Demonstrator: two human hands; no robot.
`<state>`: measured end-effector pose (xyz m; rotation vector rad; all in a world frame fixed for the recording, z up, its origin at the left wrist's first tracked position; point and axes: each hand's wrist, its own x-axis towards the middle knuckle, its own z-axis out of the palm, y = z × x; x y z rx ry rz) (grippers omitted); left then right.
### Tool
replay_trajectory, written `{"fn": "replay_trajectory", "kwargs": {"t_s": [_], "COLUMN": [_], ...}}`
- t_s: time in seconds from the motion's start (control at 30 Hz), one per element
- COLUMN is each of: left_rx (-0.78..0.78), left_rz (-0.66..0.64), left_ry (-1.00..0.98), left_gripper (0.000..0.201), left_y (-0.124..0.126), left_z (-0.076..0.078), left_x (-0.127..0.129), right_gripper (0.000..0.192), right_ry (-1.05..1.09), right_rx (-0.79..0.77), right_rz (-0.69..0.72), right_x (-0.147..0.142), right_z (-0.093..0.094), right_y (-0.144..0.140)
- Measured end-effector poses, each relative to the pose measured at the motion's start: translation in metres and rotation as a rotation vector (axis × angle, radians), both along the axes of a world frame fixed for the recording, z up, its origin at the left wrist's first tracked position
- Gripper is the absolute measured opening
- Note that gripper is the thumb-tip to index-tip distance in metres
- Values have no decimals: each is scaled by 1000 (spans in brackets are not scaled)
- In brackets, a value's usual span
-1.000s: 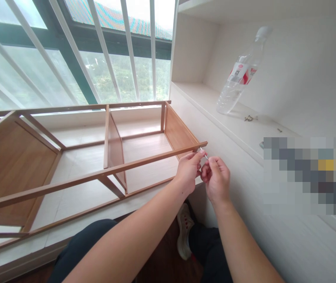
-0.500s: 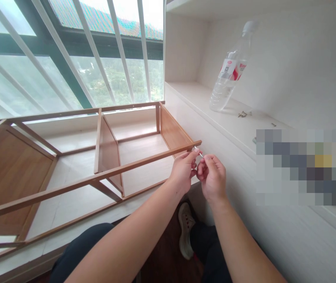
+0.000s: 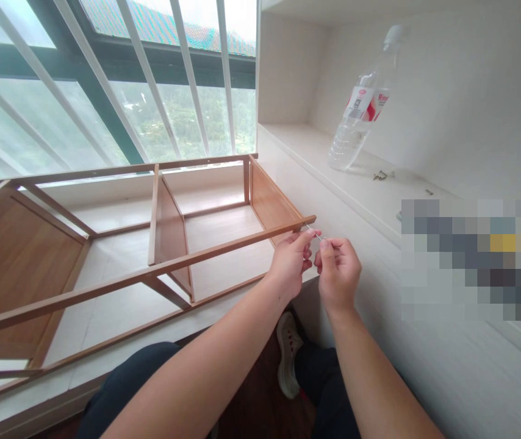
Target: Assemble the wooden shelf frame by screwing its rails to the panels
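A brown wooden shelf frame point(image 3: 228, 249) lies on its side along the white window ledge. At the right end of its near rail, my left hand point(image 3: 288, 262) is closed, thumb and forefinger pinching a thin silver rod that looks like a hex key point(image 3: 319, 236). One end of the rod reaches the underside of the rail; the contact point is too small to make out. My right hand point(image 3: 340, 271), just right of the left one, is closed on the rod's outer end.
On the white cabinet shelf point(image 3: 292, 137) to the right stands a clear plastic bottle point(image 3: 356, 119). Several small screws point(image 3: 380, 175) lie near it, with another screw point(image 3: 429, 192) farther right. A pixelated patch hides dark things on that shelf. Barred windows point(image 3: 178, 116) rise behind the frame.
My right hand has moved slightly right and turned, and more of the rod shows between the hands. My left hand has barely shifted. The whole view has tilted a little.
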<state>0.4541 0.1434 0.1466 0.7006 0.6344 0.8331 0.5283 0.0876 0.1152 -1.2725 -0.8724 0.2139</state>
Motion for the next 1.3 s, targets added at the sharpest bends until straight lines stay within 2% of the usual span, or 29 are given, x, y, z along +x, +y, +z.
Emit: {"fn": "replay_trajectory", "kwargs": {"t_s": [0.23,0.7,1.03,1.13,1.3], "left_rx": [12,12,-15,-19,-20], "left_rz": [9,29,25,25,29], "left_ry": [19,2,9,2,4], "left_gripper": [31,34,35,36,38], "left_y": [2,2,3,3,3], "left_z": [-1,1,-1,-2,-1], "left_x": [1,-1,-1,0,0], "right_gripper": [30,30,31,35,33], "right_ry": [-87,-112,-216,-109,362], "right_rx": [-36,-29,-57,-60,11], "right_rz": [-46,-37,-66,-38,165], "right_x": [4,3,6,5,-1], "right_z": [-5,-4,0,1,1], "right_y": [0,3,2,4,11]}}
